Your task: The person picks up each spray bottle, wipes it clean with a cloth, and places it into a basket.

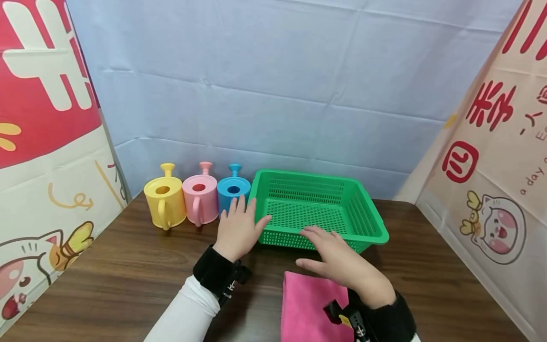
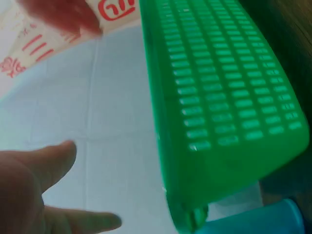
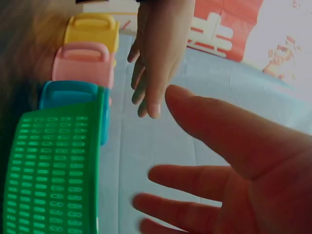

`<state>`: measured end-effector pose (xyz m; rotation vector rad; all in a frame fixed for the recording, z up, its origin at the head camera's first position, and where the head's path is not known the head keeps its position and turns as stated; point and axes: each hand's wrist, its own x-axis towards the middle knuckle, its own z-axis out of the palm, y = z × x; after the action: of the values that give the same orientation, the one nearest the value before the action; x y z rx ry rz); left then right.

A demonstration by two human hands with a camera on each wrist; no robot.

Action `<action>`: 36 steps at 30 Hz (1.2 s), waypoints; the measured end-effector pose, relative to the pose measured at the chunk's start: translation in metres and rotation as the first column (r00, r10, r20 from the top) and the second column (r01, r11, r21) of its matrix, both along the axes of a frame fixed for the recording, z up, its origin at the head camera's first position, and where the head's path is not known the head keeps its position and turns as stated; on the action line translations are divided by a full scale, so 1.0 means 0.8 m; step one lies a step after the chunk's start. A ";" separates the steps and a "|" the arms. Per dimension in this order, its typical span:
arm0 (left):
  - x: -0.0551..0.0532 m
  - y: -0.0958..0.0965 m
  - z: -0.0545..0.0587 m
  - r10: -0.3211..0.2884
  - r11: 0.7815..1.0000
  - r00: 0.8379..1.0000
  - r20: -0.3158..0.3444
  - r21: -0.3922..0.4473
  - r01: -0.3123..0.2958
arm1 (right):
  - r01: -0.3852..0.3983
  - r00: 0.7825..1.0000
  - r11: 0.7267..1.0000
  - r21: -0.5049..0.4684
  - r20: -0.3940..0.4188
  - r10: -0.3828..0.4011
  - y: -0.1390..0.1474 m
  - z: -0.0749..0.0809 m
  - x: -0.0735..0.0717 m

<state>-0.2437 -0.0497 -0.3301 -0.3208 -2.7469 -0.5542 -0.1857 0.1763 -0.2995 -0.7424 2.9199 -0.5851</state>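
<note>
A green plastic basket with slotted walls stands near the back of the table, nothing inside it. Over its front left corner, my left hand hovers with fingers spread, overlapping the blue watering can in the head view. My right hand hangs in front of the basket's front rim, fingers extended and thumb apart. Both palms hold nothing, as the right wrist view also shows. Below the right hand lies a folded pink cloth, partly hidden by the wrist.
Left of the blue can, a pink watering can and a yellow watering can stand in a row, handles toward me. A pale blue curtain closes off the back. Printed cloths hang at both sides of the brown table.
</note>
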 end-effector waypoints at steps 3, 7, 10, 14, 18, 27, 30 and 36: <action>-0.010 -0.009 -0.004 0.047 0.997 0.999 -0.016 0.063 -0.046 | -0.054 0.997 0.998 -0.014 0.046 0.054 0.000 -0.007 0.005; -0.027 -0.025 -0.015 0.111 0.982 0.994 -0.025 0.157 -0.106 | -0.136 0.983 0.990 0.026 0.127 0.132 0.000 -0.023 0.011; -0.038 -0.036 -0.023 0.145 0.964 0.989 0.002 0.223 -0.142 | -0.159 0.975 0.984 0.084 0.171 0.143 -0.001 -0.036 0.015; -0.048 -0.044 -0.035 0.176 0.943 0.983 0.053 0.277 -0.184 | -0.171 0.965 0.975 0.143 0.226 0.136 -0.007 -0.051 0.018; -0.058 -0.050 -0.049 0.173 0.932 0.978 0.118 0.301 -0.201 | -0.202 0.956 0.959 0.199 0.254 0.149 -0.016 -0.064 0.021; -0.072 -0.059 -0.075 0.036 0.847 0.989 0.144 0.521 -0.106 | -0.241 0.961 0.899 0.365 0.221 0.168 -0.038 -0.086 0.024; -0.075 -0.060 -0.081 -0.002 0.815 0.993 0.119 0.575 -0.067 | -0.250 0.953 0.898 0.361 0.254 0.164 -0.040 -0.089 0.024; -0.077 -0.057 -0.082 -0.014 0.733 0.996 0.085 0.679 -0.047 | -0.250 0.936 0.915 0.316 0.321 0.145 -0.037 -0.095 0.024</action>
<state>-0.3051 -0.0955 -0.3956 -0.0841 -2.3861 -1.5364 -0.1663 0.1466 -0.3752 -0.8130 2.5317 -0.1269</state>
